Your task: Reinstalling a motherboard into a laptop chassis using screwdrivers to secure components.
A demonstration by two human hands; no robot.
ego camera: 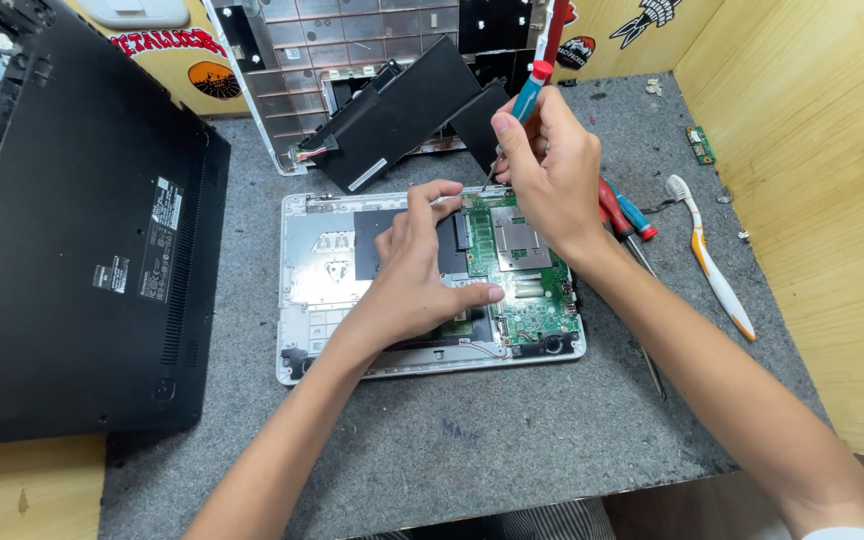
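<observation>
Right hand (pixel 549 170) is pinching a blue-and-red screwdriver (pixel 532 92) upright over the top edge of the green motherboard (pixel 522 270) in the open white laptop shell (pixel 304 300), left hand (pixel 422 270) flat with fingers loosely spread, empty, bracing it, so 1 slip could probably gouge the board.

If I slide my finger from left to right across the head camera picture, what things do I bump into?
Black laptop → open laptop → left hand → right hand → spare screwdrivers → toothbrush → wooden wall.
</observation>
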